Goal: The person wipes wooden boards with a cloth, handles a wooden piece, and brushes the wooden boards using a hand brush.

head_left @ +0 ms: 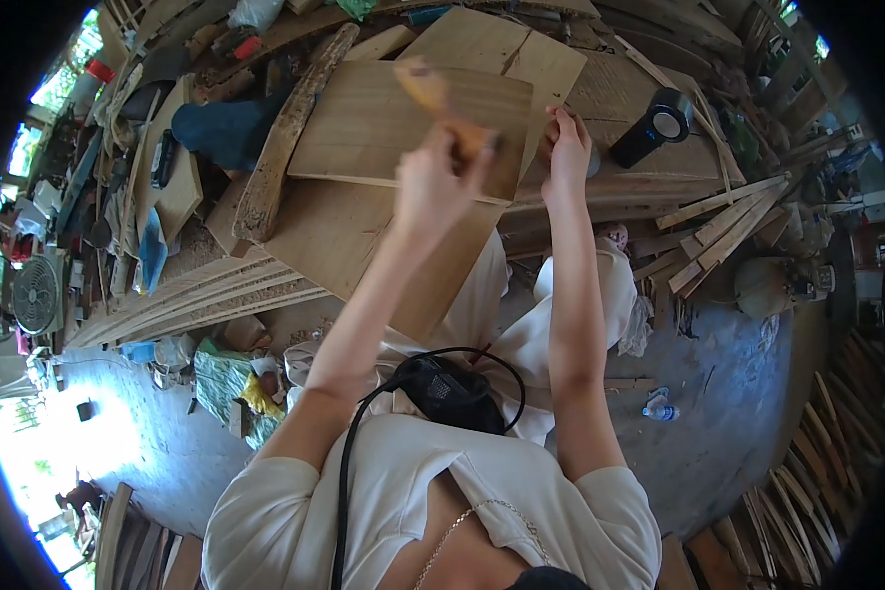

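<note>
My left hand [431, 192] is closed around an orange-brown wooden-looking tool [428, 88], held over a flat plywood board [349, 128]. Both hand and tool are smeared by motion, so the tool's exact kind does not show. The board lies across other plywood sheets [315, 231] on the workbench. To the right of the board's edge is my right hand [567, 157], its fingers curled together. Whatever sits between them is too small to make out. A greyish round object [592, 162] is partly hidden behind that hand.
A black cylindrical device [649, 128] with a round silver face stands on the bench to the right. A rough wooden strip [290, 138] and dark blue cloth [228, 128] lie left. Thin wood strips [733, 231] jut out right. A plastic bottle [661, 408] is on the floor.
</note>
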